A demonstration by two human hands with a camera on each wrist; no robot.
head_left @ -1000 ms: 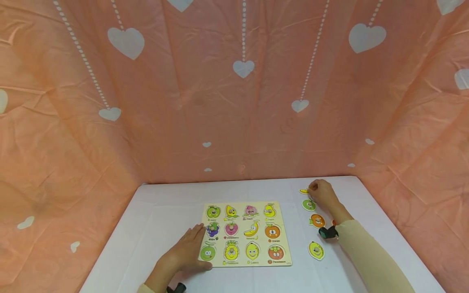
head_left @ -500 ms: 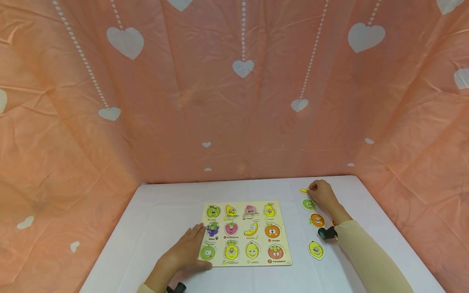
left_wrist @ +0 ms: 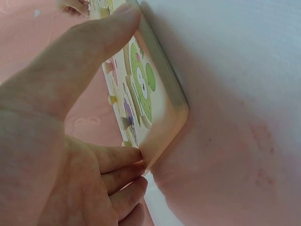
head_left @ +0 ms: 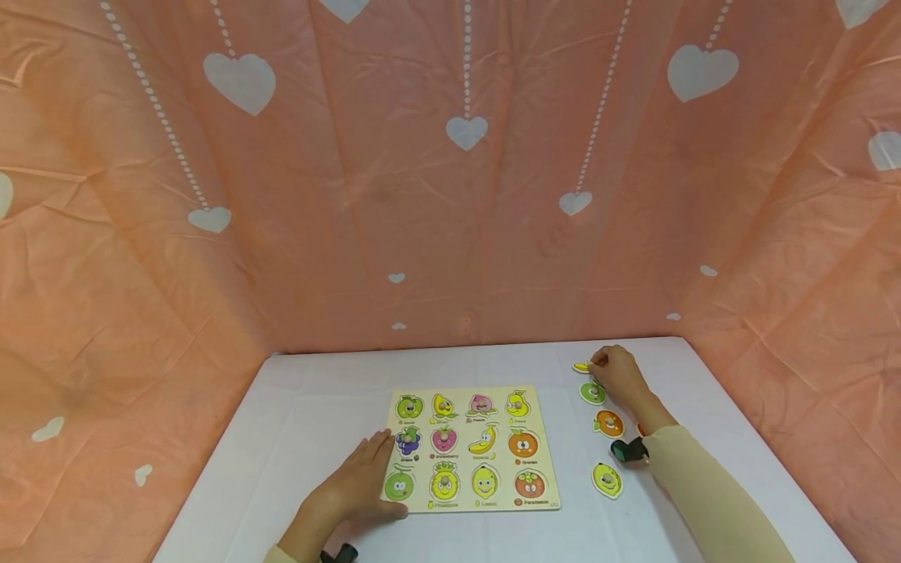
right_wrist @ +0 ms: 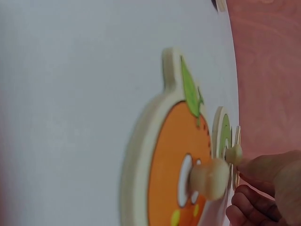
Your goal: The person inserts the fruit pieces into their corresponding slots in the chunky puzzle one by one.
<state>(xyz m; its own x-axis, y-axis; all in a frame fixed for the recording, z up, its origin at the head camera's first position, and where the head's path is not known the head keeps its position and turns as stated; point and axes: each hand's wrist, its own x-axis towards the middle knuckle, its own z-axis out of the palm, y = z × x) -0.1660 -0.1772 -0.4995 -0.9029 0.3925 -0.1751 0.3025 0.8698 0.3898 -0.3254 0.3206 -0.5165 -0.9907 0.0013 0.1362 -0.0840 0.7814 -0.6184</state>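
Head view: we have the right hand (head_left: 621,377) at the far right of the white table (head_left: 310,414), thumb and fingertips pinching the right end of the banana piece (head_left: 581,367). Fingers hide part of it; we can't tell whether it's clear of the surface. Nearer us in that column: melon piece (head_left: 593,393), just beside the banana, then orange piece (head_left: 609,424), then lemon piece (head_left: 607,481) at the near end. A sliver of something red-orange (head_left: 640,428) shows by the wrist, mostly hidden; we can't ID it. Left hand (head_left: 360,475) rests at the left side of the puzzle board (head_left: 554,500): thumb on the near edge, fingers fairly straight along the side, spread apart from the thumb. Left wrist view confirms we have thumb and fingertips touching the board around its corner. Board lies flat mid-table, three rows of four fruits; its banana picture (head_left: 483,440) is in the middle row. Right wrist view: orange up front, peg knob (right_wrist: 209,179) sticking out, melon behind it, right fingers beyond.
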